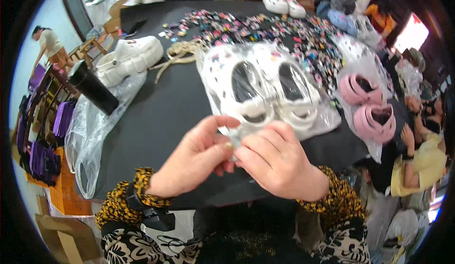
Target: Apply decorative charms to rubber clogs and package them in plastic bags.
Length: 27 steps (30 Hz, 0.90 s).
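A pair of white clogs (270, 72) lies side by side inside a clear plastic bag (328, 120) on the black table. At the bag's near end, my left hand (199, 152) pinches a crumpled, whitish clear bit that looks like the bag's plastic. My right hand (282, 162) grips the same bit from the other side, fingers curled over it. Both hands nearly meet there, and the fingers partly hide what is between them.
Small colourful charms (237, 24) cover the far table. To the left are a white clog (128, 57), a black cylinder (92, 87), an empty plastic bag (90, 138) and beige cord (182, 50). Bagged pink clogs (374, 121) lie right. Other people work around the table.
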Available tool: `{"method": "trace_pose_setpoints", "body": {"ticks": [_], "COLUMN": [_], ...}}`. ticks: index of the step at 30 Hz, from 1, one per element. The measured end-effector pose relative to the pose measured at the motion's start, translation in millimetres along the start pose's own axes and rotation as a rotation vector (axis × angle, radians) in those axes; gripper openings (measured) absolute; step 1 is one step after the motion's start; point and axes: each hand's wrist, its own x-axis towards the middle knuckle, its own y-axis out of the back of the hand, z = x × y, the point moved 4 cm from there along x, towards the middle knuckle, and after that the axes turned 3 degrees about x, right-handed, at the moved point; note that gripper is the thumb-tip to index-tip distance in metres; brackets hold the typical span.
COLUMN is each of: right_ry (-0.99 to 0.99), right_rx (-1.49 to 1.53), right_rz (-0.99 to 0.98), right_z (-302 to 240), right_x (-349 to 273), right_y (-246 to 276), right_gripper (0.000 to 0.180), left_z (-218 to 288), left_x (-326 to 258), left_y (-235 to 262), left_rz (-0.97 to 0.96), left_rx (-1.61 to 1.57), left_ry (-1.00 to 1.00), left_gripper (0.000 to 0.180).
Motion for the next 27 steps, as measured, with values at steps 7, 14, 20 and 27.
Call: {"method": "trace_pose_setpoints", "body": {"ticks": [7, 14, 20, 27], "right_ry": [0.034, -0.05, -0.059, -0.038], "right_rx": [0.106, 0.212, 0.295, 0.341], "right_rz": [-0.107, -0.066, -0.005, 0.0], "right_z": [2, 16, 26, 27], "right_x": [17, 13, 10, -2], "right_y": [-1, -11, -10, -19], "right_gripper": [0.022, 0.025, 0.022, 0.024], "left_z": [-5, -1, 2, 0], "left_x": [-11, -6, -1, 0], "left_y": [15, 16, 13, 8], "left_rz": [0.162, 0.194, 0.141, 0.071], "left_rx": [0.692, 1.055, 1.073, 1.077], "left_ry": [-0.758, -1.169, -1.212, -1.165], "left_gripper": [0.02, 0.026, 0.024, 0.02]}}
